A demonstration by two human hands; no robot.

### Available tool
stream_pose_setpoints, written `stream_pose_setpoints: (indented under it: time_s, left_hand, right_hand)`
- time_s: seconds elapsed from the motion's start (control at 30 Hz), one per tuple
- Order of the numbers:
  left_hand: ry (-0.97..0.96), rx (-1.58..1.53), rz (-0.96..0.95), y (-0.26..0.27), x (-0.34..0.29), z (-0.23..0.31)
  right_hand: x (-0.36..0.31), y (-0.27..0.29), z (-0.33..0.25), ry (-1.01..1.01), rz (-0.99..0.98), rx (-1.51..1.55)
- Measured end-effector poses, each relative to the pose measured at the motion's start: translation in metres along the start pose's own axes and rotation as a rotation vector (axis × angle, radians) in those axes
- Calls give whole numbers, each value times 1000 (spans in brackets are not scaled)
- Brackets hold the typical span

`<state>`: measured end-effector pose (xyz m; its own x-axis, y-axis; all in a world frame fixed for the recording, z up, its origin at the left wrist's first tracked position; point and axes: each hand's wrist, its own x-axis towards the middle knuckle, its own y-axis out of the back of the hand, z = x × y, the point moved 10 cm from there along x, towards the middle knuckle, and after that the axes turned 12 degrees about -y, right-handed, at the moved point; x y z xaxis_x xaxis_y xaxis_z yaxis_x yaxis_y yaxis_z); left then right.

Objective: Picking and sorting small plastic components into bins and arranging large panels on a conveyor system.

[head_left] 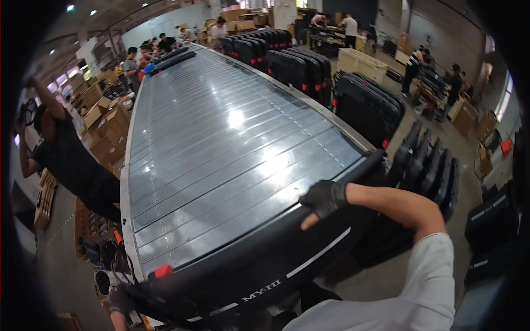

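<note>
A long, flat black unit (326, 251) with pale stripes along its side and a red corner piece (164, 271) stands tilted on edge across the near end of a metal slat conveyor (193, 204). My right hand (324, 199), in a black fingerless glove, is closed over the unit's upper edge, its thumb on the near face. At the unit's left end, my left hand (122, 300), also in a dark glove, grips it; its fingers are partly hidden. Dark cables (124, 259) hang next to this hand. The unit's underside is out of sight.
Similar black units (425, 165) stand on edge in rows along the conveyor's right side. Left of it, a person in dark clothes (72, 149) has arms raised, near cardboard boxes (110, 132). More people (132, 66) work at the far end; a beige bin (361, 65) stands behind the rows.
</note>
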<state>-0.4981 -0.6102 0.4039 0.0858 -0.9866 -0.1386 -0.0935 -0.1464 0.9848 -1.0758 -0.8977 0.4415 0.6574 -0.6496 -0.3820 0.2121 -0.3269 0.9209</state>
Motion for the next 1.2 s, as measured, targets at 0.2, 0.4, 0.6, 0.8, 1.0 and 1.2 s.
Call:
stream_pose_setpoints:
  time_s: [0.2,0.4,0.6,0.8,1.0,1.2]
  left_hand:
    - [473,-168,603,-20,126,-17]
    - [-118,-256,549,-86,99,255]
    - [926,-1652,-392,-342,-154,398]
    - [1458,-2480,253,-268,-20,438]
    - [1159,-2538,435,-243,112,374]
    - [945,-2567,531,-289,256,307]
  right_hand:
    - [192,-6,80,-116,402,81]
    - [104,-116,28,178,296,588]
    - [-129,-394,45,-761,-550,1594]
    - [-95,-445,110,-958,52,2566]
    - [-16,-348,121,-730,253,2719]
    - [115,-311,156,-628,254,2651]
